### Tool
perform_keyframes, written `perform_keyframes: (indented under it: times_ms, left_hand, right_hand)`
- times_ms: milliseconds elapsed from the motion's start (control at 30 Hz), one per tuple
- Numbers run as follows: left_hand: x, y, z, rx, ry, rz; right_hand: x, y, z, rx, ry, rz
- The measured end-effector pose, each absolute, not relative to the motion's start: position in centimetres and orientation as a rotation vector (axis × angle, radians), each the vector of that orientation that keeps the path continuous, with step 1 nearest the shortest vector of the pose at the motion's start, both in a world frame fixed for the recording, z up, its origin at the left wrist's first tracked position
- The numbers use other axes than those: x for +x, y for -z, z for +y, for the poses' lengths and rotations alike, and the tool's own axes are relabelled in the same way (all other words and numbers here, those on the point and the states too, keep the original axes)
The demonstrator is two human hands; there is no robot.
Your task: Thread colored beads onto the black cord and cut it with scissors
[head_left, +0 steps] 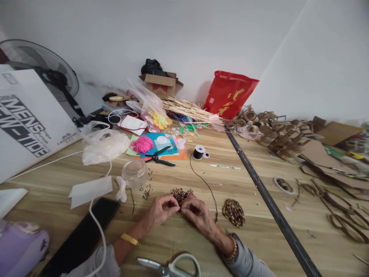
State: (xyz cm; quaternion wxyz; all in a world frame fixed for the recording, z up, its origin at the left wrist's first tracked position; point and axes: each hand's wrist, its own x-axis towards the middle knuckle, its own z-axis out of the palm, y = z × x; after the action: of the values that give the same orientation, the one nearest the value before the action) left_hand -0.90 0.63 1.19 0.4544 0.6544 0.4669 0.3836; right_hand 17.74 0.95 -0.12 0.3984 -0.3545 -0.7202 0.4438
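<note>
My left hand [159, 211] and my right hand [196, 214] meet over a small pile of multicoloured beads [181, 194] on the wooden table [245, 246]. Both hands are pinched together at the fingertips; what they pinch is too small to name. A thin black cord [205, 181] runs from a black spool [198, 152] down past my right hand. A beaded heart-like piece [233, 212] lies just right of my right hand. Scissors [170, 266] with pale handles lie near the table's front edge between my forearms.
A clear jar [134, 173], black pliers [159, 157], pink yarn [142, 144] and coloured paper sit beyond the beads. A dark phone [83, 234] and white cable lie left. Cardboard pieces [291, 134], a red bag [229, 93], wooden sticks and a fan [43, 73] line the back.
</note>
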Motion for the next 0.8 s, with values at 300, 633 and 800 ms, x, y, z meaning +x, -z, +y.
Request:
perform_keyframes:
  times_ms: [300, 633, 800]
  left_hand:
    - [-1.0, -1.3, 0.8, 1.648, -1.036, 1.156]
    - [-1.8, -0.3, 1.1, 1.374, -1.071, 1.370]
    - [-1.1, 0.3, 0.7, 1.417, -0.939, 1.260]
  right_hand:
    - [17.6, 0.2, 0.9, -0.959, -1.207, -1.736]
    - [17.7, 0.7, 0.9, -0.968, -1.321, -1.585]
    - [17.7, 0.7, 1.0, -0.975, -1.355, -1.576]
